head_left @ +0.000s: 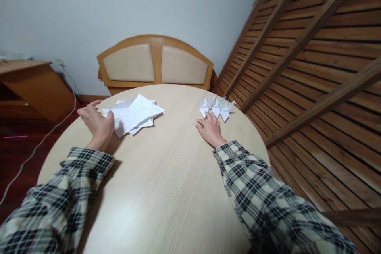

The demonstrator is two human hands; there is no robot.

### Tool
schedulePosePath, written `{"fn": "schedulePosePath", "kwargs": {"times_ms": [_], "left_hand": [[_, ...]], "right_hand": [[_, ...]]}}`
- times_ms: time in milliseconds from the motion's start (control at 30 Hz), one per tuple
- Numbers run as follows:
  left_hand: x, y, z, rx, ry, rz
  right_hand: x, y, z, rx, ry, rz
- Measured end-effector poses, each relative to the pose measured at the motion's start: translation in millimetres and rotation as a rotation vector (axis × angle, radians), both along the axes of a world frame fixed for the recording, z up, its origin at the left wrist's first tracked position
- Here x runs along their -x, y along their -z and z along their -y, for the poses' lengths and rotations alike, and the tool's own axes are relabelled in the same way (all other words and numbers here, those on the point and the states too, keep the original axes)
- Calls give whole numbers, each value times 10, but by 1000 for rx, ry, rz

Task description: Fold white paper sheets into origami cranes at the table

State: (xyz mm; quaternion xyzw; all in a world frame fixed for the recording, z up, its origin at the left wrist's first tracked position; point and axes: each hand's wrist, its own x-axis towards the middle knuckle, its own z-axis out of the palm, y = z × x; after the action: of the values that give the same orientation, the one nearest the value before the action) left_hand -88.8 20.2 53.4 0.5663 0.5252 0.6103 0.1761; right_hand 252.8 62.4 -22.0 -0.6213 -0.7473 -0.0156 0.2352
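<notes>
One round table [166,190] was out there. One loose stack of white sheets [133,115], too overlapped to count. Three folded paper cranes [216,109], maybe a fourth. One wooden headboard [156,53], two padded panels.

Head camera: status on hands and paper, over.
Left hand at edge of paper stack, thumb on it, grip unclear. Right hand open, flat on table, fingertips by folded paper figures. Chair beyond.
</notes>
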Motion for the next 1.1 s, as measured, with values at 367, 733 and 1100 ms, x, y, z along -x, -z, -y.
{"fn": "schedulePosePath", "kwargs": {"times_ms": [367,733,1100], "left_hand": [[-353,388,-50,-199,-49,-458],[-750,637,44,301,441,-71],[-676,548,5,391,503,158]], "right_hand": [[55,-8,-100,179,79,60],[351,-184,272,-64,-471,1],[687,-350,773,-150,-954,99]]}}
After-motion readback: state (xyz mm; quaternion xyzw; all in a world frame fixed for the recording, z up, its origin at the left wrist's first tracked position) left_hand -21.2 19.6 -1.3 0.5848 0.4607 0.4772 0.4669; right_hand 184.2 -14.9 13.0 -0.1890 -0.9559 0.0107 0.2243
